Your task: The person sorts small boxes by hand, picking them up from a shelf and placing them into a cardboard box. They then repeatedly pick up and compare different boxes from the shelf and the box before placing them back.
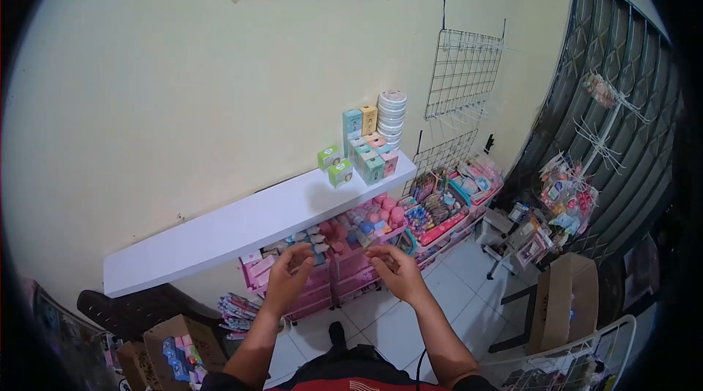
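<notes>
My left hand [290, 278] is raised in front of the white wall shelf [212, 233], fingers curved and apart, holding nothing. My right hand [396, 271] faces it at about the same height, also open with no object in it. On the shelf's right end stand two small green boxes, the rear green box [329, 157] and the front green box [340, 173]. Beside them is a block of pastel boxes [373, 165], with a tall blue box [352, 124] and a yellow box [368, 119] behind. A stack of round white containers [392, 118] rises at the back.
Pink bins [355, 266] of small goods stand below the shelf. A wire grid [466, 76] hangs on the wall. To the right are a rack of hanging items [567, 190] and a cardboard box [567, 303]. An open carton [187, 351] sits at lower left.
</notes>
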Demonstrator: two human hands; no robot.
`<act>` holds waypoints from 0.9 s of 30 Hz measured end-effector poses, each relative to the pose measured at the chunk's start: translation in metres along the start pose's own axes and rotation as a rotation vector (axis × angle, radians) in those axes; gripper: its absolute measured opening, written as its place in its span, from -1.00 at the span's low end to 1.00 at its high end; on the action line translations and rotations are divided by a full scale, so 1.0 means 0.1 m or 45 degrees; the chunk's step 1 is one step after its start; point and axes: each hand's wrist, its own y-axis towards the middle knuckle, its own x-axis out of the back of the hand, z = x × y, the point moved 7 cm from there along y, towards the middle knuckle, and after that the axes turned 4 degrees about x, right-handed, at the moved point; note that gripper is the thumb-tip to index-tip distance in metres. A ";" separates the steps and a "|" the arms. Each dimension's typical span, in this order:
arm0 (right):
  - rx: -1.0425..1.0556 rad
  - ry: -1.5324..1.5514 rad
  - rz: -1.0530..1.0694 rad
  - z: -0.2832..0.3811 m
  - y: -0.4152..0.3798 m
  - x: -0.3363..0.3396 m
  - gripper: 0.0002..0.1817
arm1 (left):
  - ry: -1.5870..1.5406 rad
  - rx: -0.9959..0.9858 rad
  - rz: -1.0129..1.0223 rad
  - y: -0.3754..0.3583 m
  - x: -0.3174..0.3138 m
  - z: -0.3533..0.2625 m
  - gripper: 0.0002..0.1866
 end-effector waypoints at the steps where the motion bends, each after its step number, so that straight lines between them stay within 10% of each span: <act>1: 0.000 -0.012 -0.004 -0.04 0.08 0.03 -0.72 | 0.034 -0.032 -0.009 0.13 -0.02 0.00 -0.66; 12: 0.095 0.180 -0.012 -0.04 1.28 0.08 -0.72 | -0.017 -0.139 0.007 1.38 -0.13 -0.11 -0.65; 27: 0.705 -1.060 0.407 0.38 2.89 -0.36 -0.67 | 0.714 -0.448 -0.138 2.24 -0.47 0.04 -0.36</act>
